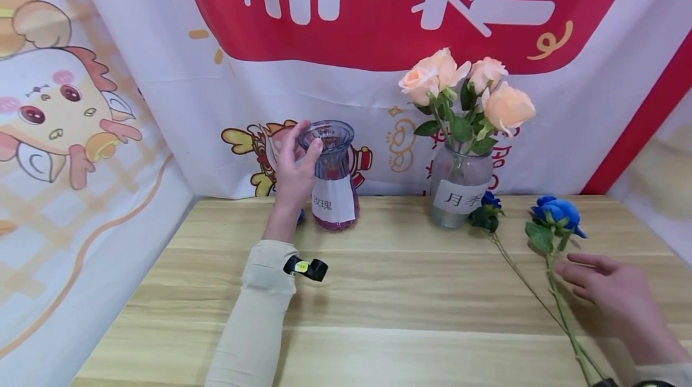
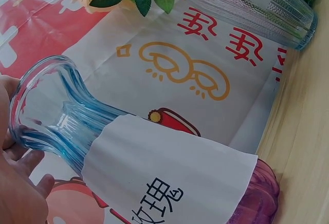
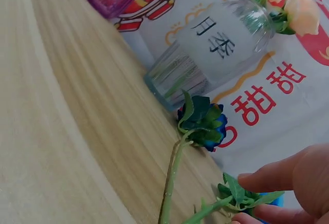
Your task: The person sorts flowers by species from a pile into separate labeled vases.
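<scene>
On the wooden table [image 1: 378, 291], against the printed cloth backdrop [image 1: 216, 104], two glass vases stand well apart. The clear vase [image 1: 459, 191] holds peach roses [image 1: 465, 89]; top-heavy as it looks, a knock from a lifted stem could probably tip it, since one blue rose [image 1: 489, 207] lies just beside its base. The empty vase [image 1: 331, 179], blue at the neck and purple at the foot with a paper label, stands upright near the back edge. The left hand [image 1: 294, 173] curls its fingers around the flared rim; gripping that high on smooth glass, a pull might rock or slide it. The right hand [image 1: 616, 297] lies with fingers loosely straight by the second blue rose [image 1: 557, 213], fingertips touching its leaves in the wrist view, gripping nothing. The thin stems cross low down, so lifting one may drag the other.
</scene>
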Demonstrator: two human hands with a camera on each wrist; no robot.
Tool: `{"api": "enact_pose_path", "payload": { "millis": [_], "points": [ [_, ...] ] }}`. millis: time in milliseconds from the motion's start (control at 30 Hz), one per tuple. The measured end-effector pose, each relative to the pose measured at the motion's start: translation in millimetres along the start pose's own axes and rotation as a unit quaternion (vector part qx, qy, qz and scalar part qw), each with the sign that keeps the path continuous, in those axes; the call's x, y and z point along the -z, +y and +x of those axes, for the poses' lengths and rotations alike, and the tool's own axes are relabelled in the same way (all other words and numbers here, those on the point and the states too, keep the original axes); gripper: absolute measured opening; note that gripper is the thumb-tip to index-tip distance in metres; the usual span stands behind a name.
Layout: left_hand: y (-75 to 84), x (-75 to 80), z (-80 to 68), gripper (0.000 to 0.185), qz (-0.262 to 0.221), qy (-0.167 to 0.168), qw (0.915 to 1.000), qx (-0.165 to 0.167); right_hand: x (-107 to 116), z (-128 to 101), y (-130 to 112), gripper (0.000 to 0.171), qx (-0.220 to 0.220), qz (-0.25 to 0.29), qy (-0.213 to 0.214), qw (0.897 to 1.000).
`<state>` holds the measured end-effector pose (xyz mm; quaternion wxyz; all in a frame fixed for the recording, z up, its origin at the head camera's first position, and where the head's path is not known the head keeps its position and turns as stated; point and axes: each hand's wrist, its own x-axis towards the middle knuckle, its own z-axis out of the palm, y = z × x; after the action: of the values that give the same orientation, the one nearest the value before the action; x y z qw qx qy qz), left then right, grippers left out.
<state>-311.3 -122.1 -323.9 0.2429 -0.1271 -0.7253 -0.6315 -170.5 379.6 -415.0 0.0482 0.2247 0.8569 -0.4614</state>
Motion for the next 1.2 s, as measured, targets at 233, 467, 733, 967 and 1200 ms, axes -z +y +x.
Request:
{"api": "enact_pose_path", "payload": {
  "millis": [233, 467, 733, 967, 1200],
  "points": [
    [0.9, 1.3, -0.6, 0.057, 0.003, -0.001, 1.0, 0.004, -4, 5, 6, 0.089, 0.02, -0.016, -0.015, 1.0],
    [0.7, 1.4, -0.9, 0.056, -0.01, -0.001, 0.9999, 0.002, -6, 7, 3, 0.093, 0.018, -0.03, -0.03, 0.999],
    [0.1, 0.5, -0.7, 0.057, -0.009, -0.004, 0.9999, 0.004, -10, 10, 5, 0.094, 0.025, -0.053, -0.023, 0.998],
    [0.1, 0.1, -0.5, 0.058, 0.002, -0.001, 1.0, 0.003, -13, 9, 4, 0.089, 0.024, -0.068, -0.003, 0.997],
    [0.1, 0.5, -0.7, 0.058, -0.002, -0.002, 1.0, 0.006, -15, 2, -2, 0.091, 0.039, -0.115, 0.009, 0.993]
  ]
}}
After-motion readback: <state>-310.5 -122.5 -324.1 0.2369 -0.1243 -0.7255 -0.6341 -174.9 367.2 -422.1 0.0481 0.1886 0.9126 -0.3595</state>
